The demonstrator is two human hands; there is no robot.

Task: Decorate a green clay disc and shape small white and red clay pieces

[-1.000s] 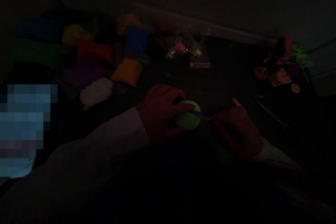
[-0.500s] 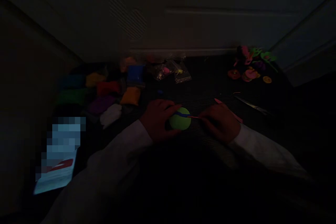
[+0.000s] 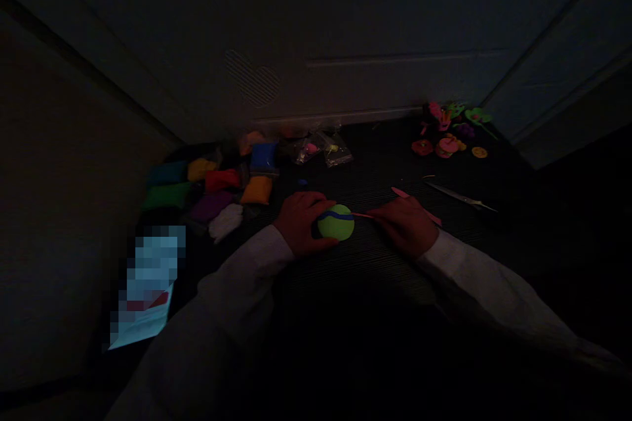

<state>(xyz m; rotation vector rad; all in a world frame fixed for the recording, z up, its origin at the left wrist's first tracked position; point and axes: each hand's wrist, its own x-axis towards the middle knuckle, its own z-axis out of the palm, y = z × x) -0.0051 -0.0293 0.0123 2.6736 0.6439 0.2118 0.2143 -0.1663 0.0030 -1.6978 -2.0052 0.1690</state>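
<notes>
A round, light green clay disc [image 3: 336, 231] lies on the dark table, with a wavy blue clay strip [image 3: 338, 216] across its upper part. My left hand [image 3: 302, 223] curls around the disc's left side, thumb below and fingers above, gripping it. From the right, my right hand [image 3: 405, 223] pinches a thin pinkish stick-like tool [image 3: 363, 215], whose tip meets the right end of the blue strip at the disc's edge. Partly under my right hand is a flat pink modelling knife [image 3: 399, 193]. A small blue clay piece [image 3: 303, 182] lies beyond my left hand.
Several coloured clay packets [image 3: 223, 179] cluster at the left, near a lit screen [image 3: 143, 325]. Clear small bags [image 3: 337, 154] lie at the back. Scissors [image 3: 457, 195] rest right of my right hand; finished clay figures [image 3: 447, 147] stand at the back right. A wall panel closes off the far side.
The blue strip's right end stuck out past the disc; now it lies on the disc up to its edge. My hands keep their holds. The whole view has shifted and sharpened.
</notes>
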